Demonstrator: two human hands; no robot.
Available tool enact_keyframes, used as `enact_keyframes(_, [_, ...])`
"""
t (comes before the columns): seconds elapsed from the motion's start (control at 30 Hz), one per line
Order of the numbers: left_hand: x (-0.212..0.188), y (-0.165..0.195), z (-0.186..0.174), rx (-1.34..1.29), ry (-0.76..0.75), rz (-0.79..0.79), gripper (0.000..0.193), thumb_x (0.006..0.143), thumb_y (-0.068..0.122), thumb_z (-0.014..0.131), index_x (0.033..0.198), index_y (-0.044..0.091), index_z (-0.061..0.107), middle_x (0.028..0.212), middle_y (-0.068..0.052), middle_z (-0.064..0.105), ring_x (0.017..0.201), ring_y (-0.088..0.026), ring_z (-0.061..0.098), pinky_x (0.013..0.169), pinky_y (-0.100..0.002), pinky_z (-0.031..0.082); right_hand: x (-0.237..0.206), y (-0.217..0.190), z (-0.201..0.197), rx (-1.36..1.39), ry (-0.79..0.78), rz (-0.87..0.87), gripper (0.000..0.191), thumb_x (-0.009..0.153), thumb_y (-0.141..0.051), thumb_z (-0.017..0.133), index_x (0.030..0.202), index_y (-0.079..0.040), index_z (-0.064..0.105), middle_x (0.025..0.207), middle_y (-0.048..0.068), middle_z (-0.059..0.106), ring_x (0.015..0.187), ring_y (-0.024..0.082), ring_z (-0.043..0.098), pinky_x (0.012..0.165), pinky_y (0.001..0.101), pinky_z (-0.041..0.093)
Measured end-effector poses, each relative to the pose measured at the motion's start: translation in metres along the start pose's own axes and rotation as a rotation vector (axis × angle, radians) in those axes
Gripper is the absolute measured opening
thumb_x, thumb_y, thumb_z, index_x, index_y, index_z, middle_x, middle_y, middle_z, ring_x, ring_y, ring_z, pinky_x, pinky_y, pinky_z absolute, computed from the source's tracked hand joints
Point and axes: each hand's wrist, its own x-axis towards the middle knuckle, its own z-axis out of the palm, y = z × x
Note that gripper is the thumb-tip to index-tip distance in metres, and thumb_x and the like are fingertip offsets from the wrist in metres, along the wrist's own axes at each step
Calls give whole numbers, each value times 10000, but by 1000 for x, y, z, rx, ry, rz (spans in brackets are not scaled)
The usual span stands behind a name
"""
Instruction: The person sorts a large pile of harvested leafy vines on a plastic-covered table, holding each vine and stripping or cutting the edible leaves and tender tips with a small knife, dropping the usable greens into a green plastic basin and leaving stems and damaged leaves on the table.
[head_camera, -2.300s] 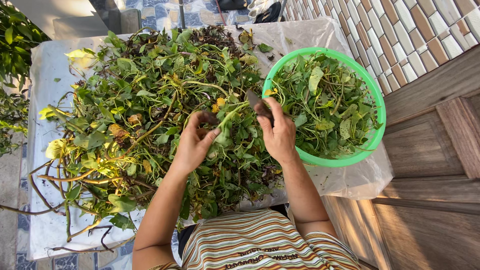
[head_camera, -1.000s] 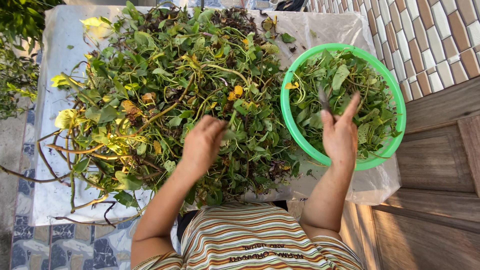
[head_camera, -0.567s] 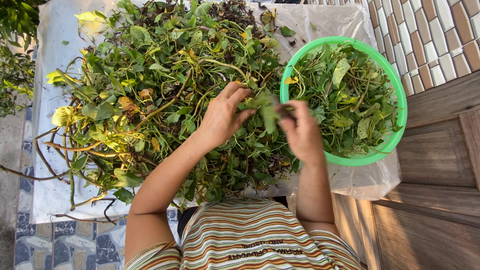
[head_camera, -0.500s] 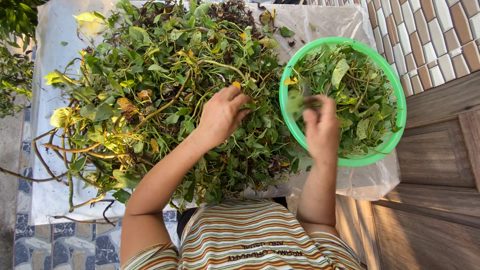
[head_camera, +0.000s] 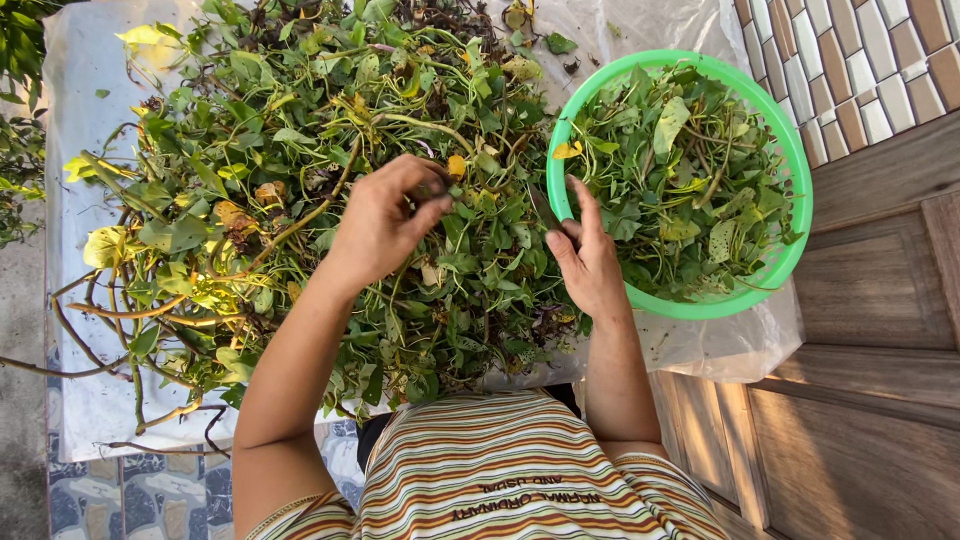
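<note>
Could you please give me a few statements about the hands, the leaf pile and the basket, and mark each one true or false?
1. The green basket sits to the right of the vine pile. True.
2. The basket is empty. False: it holds picked green leaves.
3. The left hand is in the pile, its fingers pinching at a stem. True.
4. The right hand rests on the wooden boards. False: it is by the basket's near rim, at the pile's edge.
5. The pile lies on a pale plastic sheet. True.
</note>
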Motion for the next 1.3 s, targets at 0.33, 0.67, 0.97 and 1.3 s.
enact_keyframes(0.33, [-24,-4,85,556,-318,37,298,814,72,762,1090,39,653,969,-148,637,790,-304,698,653,-395,577,-2,-15,9,50,-43,-5,554,1063,-338,608,1525,-75,451,849,28,650,679,99,500,630,266,428])
enact_keyframes(0.67, [-20,-14,37,5,-105,92,71,896,73,720,933,14,711,882,-115,693,840,-261,697,784,-385,598,3,-10,26,126,-105,-177,520,1122,-366,603,1516,-55,467,1194,96,732,1012,154,689,840,306,544])
enact_keyframes(0.97, [26,-55,30,591,-307,-170,389,784,194,829,1156,134,730,1006,-151,626,888,-355,678,747,-471,556,6,-14,47,77,-227,-47,550,1036,-404,597,1478,-94,493,1176,115,773,950,178,744,802,331,576])
enact_keyframes(1.3, [-3,-47,-22,220,-206,-70,253,796,79,828,972,-6,667,923,-142,688,846,-306,706,769,-406,571,32,-11,65,108,-284,17,621,1040,-433,578,1550,-132,391,1140,157,789,927,204,746,839,378,553])
